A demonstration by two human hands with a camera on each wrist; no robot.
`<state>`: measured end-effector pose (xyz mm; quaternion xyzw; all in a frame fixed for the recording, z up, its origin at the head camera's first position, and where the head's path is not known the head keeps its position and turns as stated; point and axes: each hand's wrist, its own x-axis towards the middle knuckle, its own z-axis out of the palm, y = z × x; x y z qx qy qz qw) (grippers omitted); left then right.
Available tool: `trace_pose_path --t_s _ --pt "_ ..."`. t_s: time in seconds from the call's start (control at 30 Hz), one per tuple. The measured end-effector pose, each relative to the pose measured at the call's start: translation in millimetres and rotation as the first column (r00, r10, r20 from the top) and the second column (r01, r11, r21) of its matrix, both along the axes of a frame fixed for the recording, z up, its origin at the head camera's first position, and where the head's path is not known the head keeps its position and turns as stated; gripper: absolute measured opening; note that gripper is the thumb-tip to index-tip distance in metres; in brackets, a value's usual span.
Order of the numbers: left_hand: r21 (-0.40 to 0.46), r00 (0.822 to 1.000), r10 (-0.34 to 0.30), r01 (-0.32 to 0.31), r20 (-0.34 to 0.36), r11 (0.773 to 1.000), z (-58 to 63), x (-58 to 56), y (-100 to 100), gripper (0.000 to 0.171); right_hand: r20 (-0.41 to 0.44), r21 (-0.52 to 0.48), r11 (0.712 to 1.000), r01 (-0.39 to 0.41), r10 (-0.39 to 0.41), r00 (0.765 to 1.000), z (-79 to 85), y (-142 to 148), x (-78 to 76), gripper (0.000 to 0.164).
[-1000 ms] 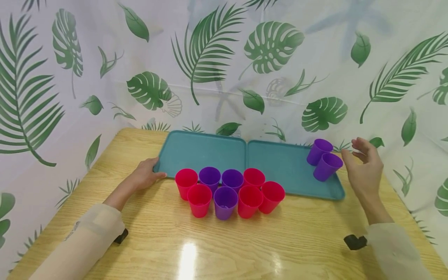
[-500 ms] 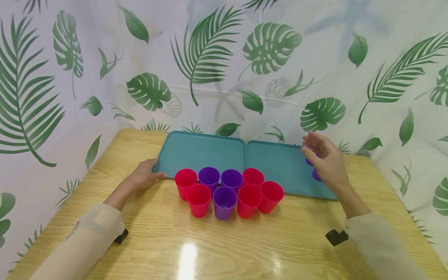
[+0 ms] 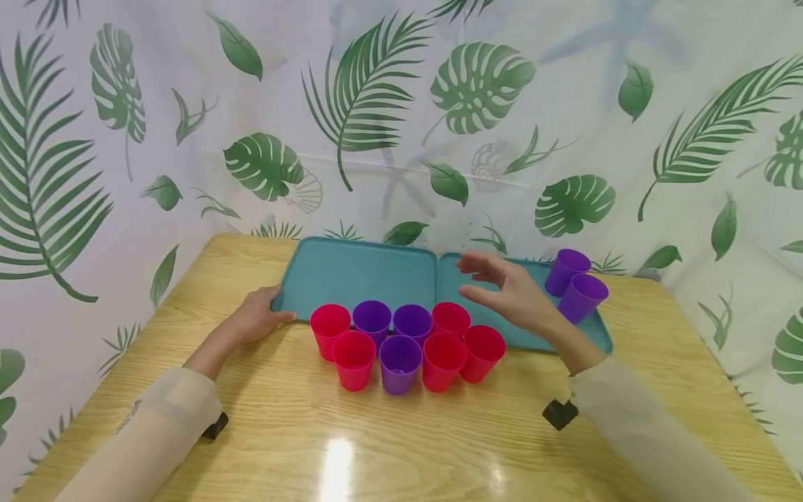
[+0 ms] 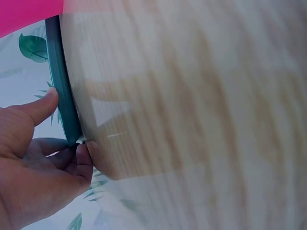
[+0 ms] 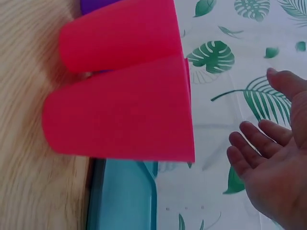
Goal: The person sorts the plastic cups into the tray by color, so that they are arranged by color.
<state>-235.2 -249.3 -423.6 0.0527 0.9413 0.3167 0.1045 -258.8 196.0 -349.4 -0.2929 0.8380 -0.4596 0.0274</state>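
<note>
My left hand [image 3: 256, 315] grips the near-left corner of the left teal tray [image 3: 357, 275]. In the left wrist view its thumb presses the tray's side [image 4: 61, 91], with the other fingers curled at the corner. My right hand [image 3: 511, 291] hangs over the right teal tray [image 3: 592, 331], fingers spread and relaxed, holding nothing. In front of it stands a cluster of upright cups: red cups [image 3: 443, 369] and purple cups [image 3: 400, 369]. Two red cups [image 5: 120, 115] rise close before the right hand [image 5: 268, 158] in the right wrist view.
Two purple cups, one behind [image 3: 567, 272] and one in front [image 3: 582, 300], stand together at the right end of the right tray. The trays lie side by side at the back of the wooden table [image 3: 270, 432]. A leaf-print cloth [image 3: 389, 174] hangs behind them.
My right hand has swept left from the right side of the two purple cups, passing in front of them, toward the cluster. The left hand has stayed at its tray corner.
</note>
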Motion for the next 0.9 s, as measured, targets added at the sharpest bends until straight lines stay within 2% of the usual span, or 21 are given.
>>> trace_pose_path --t_s 0.23,0.4,0.63,0.9 --pt "0.011 1.0 0.008 -0.008 0.003 1.0 -0.2 0.5 0 0.077 0.004 0.146 0.979 -0.144 0.145 0.989 -5.5 -23 -4.0 0.059" --pt "0.018 1.0 0.008 -0.008 0.0 1.0 -2.6 -0.5 -1 0.076 0.022 0.222 0.953 -0.204 0.205 0.979 -10.4 -32 -3.3 0.062" --pt "0.02 1.0 0.007 -0.007 -0.005 1.0 -2.4 -0.9 0 0.076 0.095 0.272 0.925 -0.266 0.25 0.964 -12.4 -40 1.1 0.067" --pt "0.013 1.0 0.01 -0.01 0.003 1.0 -0.9 0.4 2 0.077 0.136 0.291 0.911 -0.291 0.262 0.955 -15.5 -46 2.3 0.068"
